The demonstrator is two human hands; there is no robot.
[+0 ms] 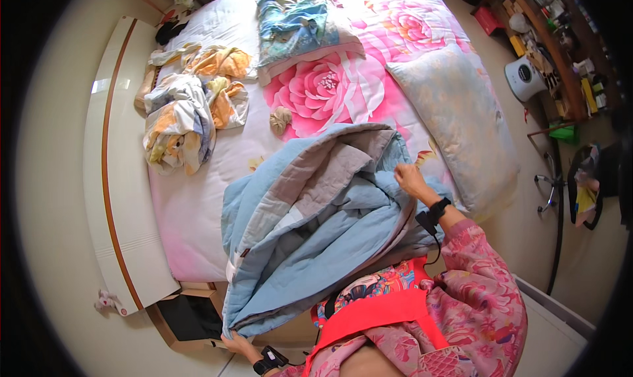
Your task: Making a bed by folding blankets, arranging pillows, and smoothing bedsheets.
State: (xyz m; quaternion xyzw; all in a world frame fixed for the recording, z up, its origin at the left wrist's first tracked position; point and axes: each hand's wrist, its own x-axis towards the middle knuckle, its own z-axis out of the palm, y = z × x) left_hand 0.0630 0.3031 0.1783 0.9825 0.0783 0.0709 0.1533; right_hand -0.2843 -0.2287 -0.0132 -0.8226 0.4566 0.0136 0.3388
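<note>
A light blue quilt [326,253] with a greyish-mauve underside lies bunched over the near part of the bed, its layers folded open in the middle. At its lower left corner my left hand [238,344] grips the edge. My right hand [414,182] is closed on the quilt's right side, near a raised fold, with its fingertips partly hidden. A small white tag hangs from the quilt's left edge. Under it spreads a white bedsheet [324,82] with large pink flowers.
A pale patterned pillow [457,124] lies at the right, and a folded blue cloth bundle [296,25] at the far side. Crumpled white-and-orange fabric [180,119] and a beige balled cloth [281,120] are on the left. A white headboard [116,164] borders the bed; an open cardboard box [190,317] stands below.
</note>
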